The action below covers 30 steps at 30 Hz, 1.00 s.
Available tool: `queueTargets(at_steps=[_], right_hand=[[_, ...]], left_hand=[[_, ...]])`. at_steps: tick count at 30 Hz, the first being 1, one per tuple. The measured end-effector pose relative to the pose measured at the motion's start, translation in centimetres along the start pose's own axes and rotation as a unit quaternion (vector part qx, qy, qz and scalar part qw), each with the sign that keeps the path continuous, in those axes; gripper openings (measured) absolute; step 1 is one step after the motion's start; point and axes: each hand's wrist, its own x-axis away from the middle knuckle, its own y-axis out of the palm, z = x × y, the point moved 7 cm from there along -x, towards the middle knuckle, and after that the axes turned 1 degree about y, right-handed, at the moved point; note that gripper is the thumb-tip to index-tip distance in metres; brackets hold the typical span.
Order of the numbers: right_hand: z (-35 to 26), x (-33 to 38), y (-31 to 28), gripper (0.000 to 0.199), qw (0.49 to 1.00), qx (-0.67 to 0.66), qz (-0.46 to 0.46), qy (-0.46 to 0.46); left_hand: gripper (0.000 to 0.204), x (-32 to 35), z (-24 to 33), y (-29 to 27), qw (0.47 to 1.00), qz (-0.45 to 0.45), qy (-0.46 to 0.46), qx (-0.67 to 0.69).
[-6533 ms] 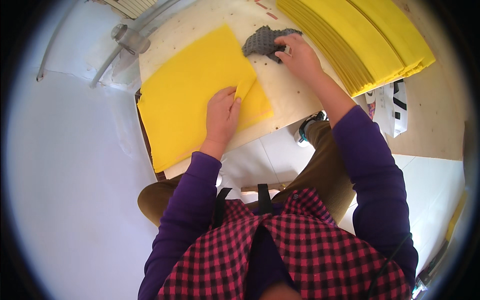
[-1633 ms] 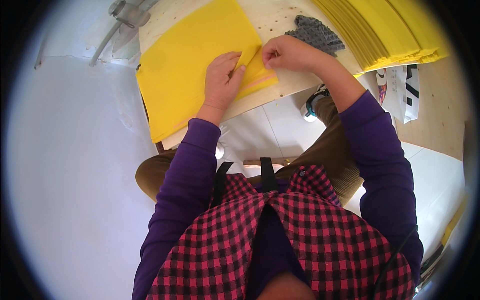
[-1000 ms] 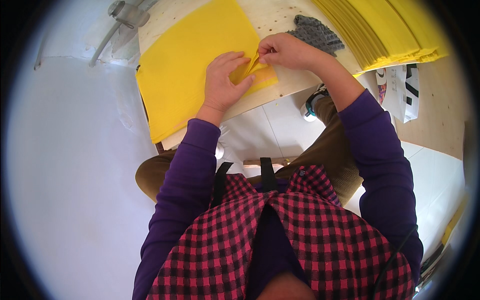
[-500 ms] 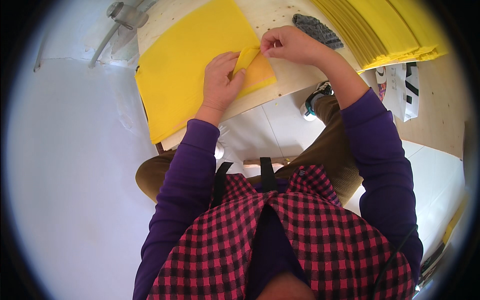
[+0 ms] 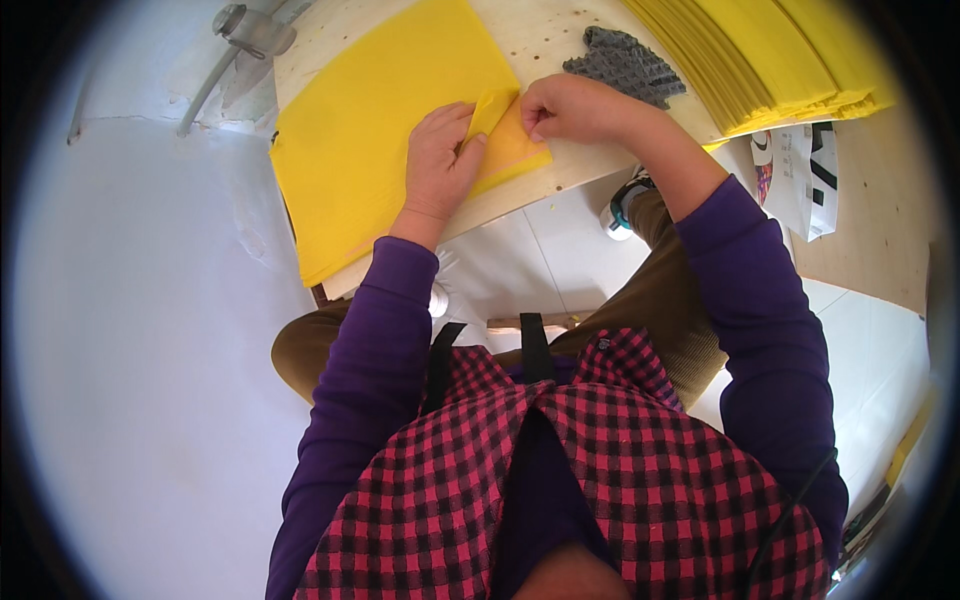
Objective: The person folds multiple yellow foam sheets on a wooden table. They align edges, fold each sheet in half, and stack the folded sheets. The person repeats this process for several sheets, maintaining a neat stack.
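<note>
One yellow sheet [image 5: 380, 130] lies on the pale worktop [image 5: 560, 40], its near right corner turned up; that first fold looks barely begun, the rest still flat. The left hand [image 5: 440, 160] presses down, fingers spread open over the sheet. At its 2 o'clock, the right hand [image 5: 570, 105] pinches the lifted corner flap [image 5: 490, 105] with closed fingers. A grey mesh pad [image 5: 625, 65] lies just beyond, and a stack of yellow sheets [image 5: 760, 50] crowds the 1 o'clock side.

A pale wooden board [image 5: 560, 30] carries a yellow sheet [image 5: 380, 130], a grey pad [image 5: 625, 65] and stacked yellow sheets [image 5: 770, 50].
</note>
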Motion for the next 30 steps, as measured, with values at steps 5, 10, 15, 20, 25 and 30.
queueTargets(at_steps=[5, 10, 15, 20, 25, 30], right_hand=[[-0.5, 0.6, -2.0, 0.014, 0.995, 0.013, 0.102, -0.008], [0.2, 3.1, -7.1, 0.025, 0.944, 0.182, 0.271, 0.044], [3.5, 3.1, -6.4, 0.022, 0.939, 0.230, 0.198, 0.161], [4.5, 2.3, -6.4, 0.023, 0.933, 0.207, 0.220, 0.195], [3.1, 2.8, -7.1, 0.024, 0.942, 0.144, 0.280, 0.120], [0.5, 1.8, -2.5, 0.013, 0.993, -0.046, 0.105, -0.029]], left_hand=[[0.021, 0.1, -0.1, -0.1, 1.000, 0.005, -0.004, -0.012], [0.020, 0.1, 0.0, -0.2, 1.000, 0.011, -0.006, -0.013], [0.020, 0.2, -0.1, -0.2, 1.000, 0.022, -0.001, -0.019], [0.019, 0.3, -0.4, -0.2, 1.000, 0.022, -0.002, -0.013], [0.019, 0.3, -0.3, -0.3, 1.000, 0.021, -0.008, -0.005], [0.021, 0.3, -0.3, -0.2, 1.000, 0.018, -0.016, 0.000]])
